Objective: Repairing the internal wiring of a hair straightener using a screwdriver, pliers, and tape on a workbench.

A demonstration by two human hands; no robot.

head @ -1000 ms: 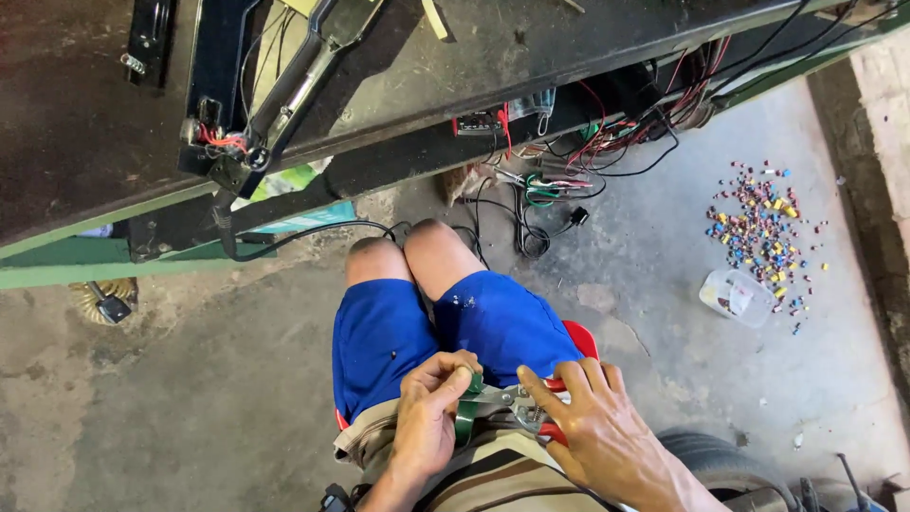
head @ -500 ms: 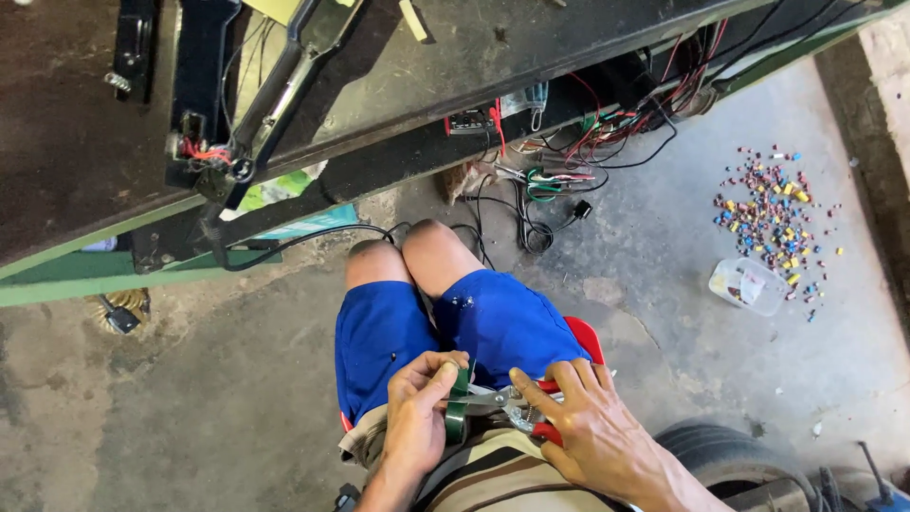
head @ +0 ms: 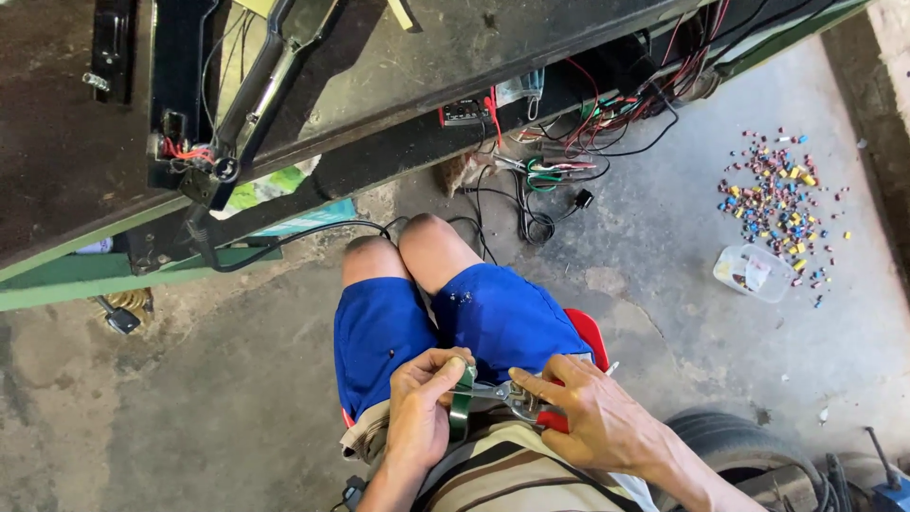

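Head view, looking down at a lap in blue shorts (head: 493,318): left hand (head: 422,412) pinches a dark green strap (head: 462,408), right hand (head: 588,417) closed around red-handled metal pliers (head: 517,393) at three o'clock of it. Keeping the strap taut likely helps the jaws bite squarely.

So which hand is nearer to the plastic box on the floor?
Right. The right hand holds pliers over the lap, on the side of the plastic box. The left hand is further away, pinching a green strip.
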